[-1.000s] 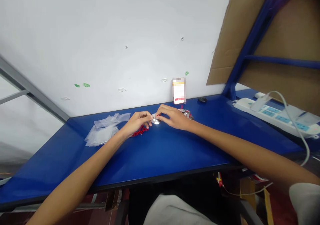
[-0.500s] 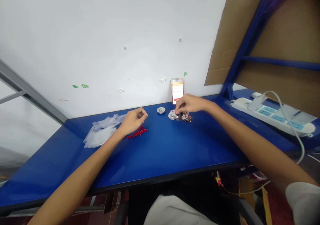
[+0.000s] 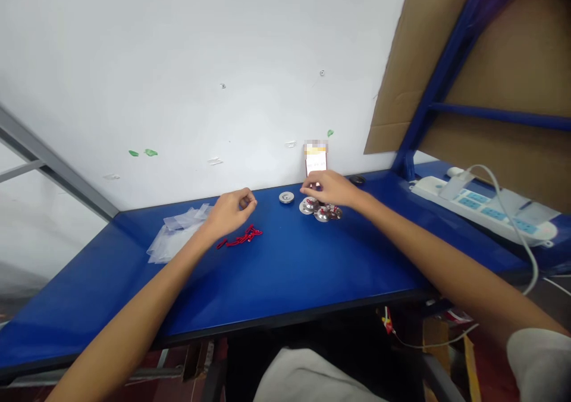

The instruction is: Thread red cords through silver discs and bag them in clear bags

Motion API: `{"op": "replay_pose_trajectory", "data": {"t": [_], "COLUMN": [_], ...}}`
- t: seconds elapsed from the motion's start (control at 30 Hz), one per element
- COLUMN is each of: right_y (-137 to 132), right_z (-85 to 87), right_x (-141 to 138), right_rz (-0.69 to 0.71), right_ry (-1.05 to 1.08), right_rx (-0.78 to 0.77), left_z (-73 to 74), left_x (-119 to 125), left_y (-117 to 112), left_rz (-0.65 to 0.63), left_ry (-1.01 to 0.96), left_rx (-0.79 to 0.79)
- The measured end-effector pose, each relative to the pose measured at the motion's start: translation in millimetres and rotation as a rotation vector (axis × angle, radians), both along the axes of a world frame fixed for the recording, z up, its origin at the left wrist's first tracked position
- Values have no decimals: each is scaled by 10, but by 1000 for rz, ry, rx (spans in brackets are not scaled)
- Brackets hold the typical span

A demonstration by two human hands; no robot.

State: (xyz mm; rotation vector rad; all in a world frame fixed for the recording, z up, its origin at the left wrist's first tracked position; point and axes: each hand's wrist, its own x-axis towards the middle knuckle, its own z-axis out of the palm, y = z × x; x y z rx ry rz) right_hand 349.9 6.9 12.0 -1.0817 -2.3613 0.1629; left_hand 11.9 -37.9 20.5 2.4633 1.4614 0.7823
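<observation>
Just right of the frame's centre, metal discs [image 3: 323, 214]: a small overlapping group on the worktop [image 3: 285, 271], bits of red showing on them; your right fingers were down on this group half a second ago, and more of it shows now.
Your right hand [image 3: 329, 188]: raised slightly since then, fingers bent over the back of the group; you look to have let a disc go, though whether anything small remains between the fingertips, I cannot tell.
Your left hand [image 3: 234, 207]: left of centre, thumb and fingers curled near each other, drawn away from the middle where both hands met on a disc one second ago; nothing shows in it, but I cannot tell for certain.
Round metal piece [image 3: 286, 197]: near centre, lying alone between your hands, touched by neither.
Red cords [image 3: 243, 236]: loose, just below your left hand.
Clear bags [image 3: 176, 238]: spread at centre left.
What the change means: handling that disc seems finished, and your hands appear to be between pieces.
</observation>
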Motion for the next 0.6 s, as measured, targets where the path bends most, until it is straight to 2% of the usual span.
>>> {"op": "replay_pose_trajectory", "data": {"t": [0.07, 0.17, 0.27, 0.47, 0.6], "right_y": [-2, 43, 107, 108, 8], "right_z": [-195, -454, -574, -475, -376], "right_x": [-194, -416, -500, -444, -428], "right_rz": [-2, 69, 67, 61, -42], "right_ry": [-55, -154, -163, -99, -28], "right_rx": [127, 207, 249, 311, 336], "left_z": [79, 166, 170, -19, -79], "left_x": [-69, -176, -224, -193, -188], "left_y": [-9, -21, -19, 56, 90], "left_rz": [-42, -131, -125, -103, -143], "left_ry": [91, 207, 244, 274, 251], "left_rx": [-52, -214, -270, -259, -290]}}
